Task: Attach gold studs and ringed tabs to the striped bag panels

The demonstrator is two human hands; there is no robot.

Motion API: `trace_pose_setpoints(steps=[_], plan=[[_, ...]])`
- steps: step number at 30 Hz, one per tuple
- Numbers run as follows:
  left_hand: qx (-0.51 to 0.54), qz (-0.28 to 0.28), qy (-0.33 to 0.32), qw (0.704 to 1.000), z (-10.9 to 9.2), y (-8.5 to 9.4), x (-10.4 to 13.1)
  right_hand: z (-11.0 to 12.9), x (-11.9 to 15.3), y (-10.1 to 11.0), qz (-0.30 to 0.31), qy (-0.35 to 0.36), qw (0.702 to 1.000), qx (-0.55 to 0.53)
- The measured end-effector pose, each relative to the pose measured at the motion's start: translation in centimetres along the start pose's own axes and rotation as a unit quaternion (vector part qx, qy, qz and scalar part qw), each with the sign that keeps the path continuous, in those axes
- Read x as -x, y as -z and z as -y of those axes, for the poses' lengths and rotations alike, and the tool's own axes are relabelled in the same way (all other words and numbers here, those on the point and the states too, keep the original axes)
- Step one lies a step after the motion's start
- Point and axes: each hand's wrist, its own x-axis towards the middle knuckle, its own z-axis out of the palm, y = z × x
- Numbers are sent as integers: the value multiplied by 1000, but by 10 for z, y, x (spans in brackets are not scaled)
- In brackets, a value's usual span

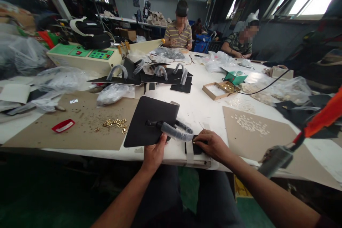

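A black panel [149,119] with a plastic-wrapped handle [177,132] is tilted above the table's front edge. My left hand [155,151] grips its lower right corner, thumb on top. Just right of the handle's end, my right hand [212,144] is pinched over a small gold piece [194,142] at a black block [198,149] on the table edge. Whether the fingers hold that piece or only touch it is hard to make out. A strip of pale tape [189,153] runs down beside the block.
Gold buckles [117,123] and a red tray [63,126] lie on cardboard at left. Small pale rings [249,124] cover cardboard at right. Behind are more black panels [160,76], a cardboard box [217,90] and a green device [235,77]. Two people sit across the table.
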Motion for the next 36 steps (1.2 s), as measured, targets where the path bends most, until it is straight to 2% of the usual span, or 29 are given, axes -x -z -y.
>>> trace_pose_setpoints(steps=[5, 7, 9, 11, 13, 15, 16, 18, 20, 21, 23, 27, 29, 31, 34, 36], plan=[[-24, -4, -20, 999, -14, 0, 2, 5, 3, -3, -1, 30, 993, 111], [-42, -15, -39, 998, -23, -1, 6, 8, 8, -3, -8, 29, 992, 119], [-68, -21, -65, 995, -34, 2, 13, 9, 14, -2, -34, 7, 997, 66], [-101, -20, -101, 990, -45, 9, 23, 10, 23, 2, -90, -40, 995, -28], [-146, -14, -179, 973, -56, 21, 33, 13, 33, 12, -153, -103, 975, -122], [-195, 21, -286, 938, -67, 35, 42, 21, 44, 25, -182, -155, 951, -196], [-217, 69, -345, 911, -72, 41, 47, 28, 50, 31, -180, -171, 939, -240], [-252, 187, -437, 843, -79, 50, 56, 45, 60, 40, -138, -170, 911, -349], [-283, 269, -497, 775, -82, 52, 67, 65, 69, 43, -68, -148, 872, -462], [-298, 283, -518, 750, -82, 51, 73, 75, 74, 43, -32, -140, 852, -503], [-315, 286, -550, 718, -80, 47, 83, 89, 82, 40, 13, -143, 820, -554], [-334, 304, -580, 678, -75, 40, 94, 99, 93, 31, 9, -193, 779, -597], [-346, 318, -574, 671, -76, 38, 97, 97, 96, 28, -1, -213, 779, -590], [-343, 330, -571, 669, -79, 37, 101, 95, 96, 25, -6, -220, 800, -558], [-317, 329, -548, 701, -90, 37, 109, 88, 88, 20, -16, -211, 863, -459], [-318, 317, -528, 721, -100, 41, 115, 84, 82, 14, -25, -216, 879, -425]])
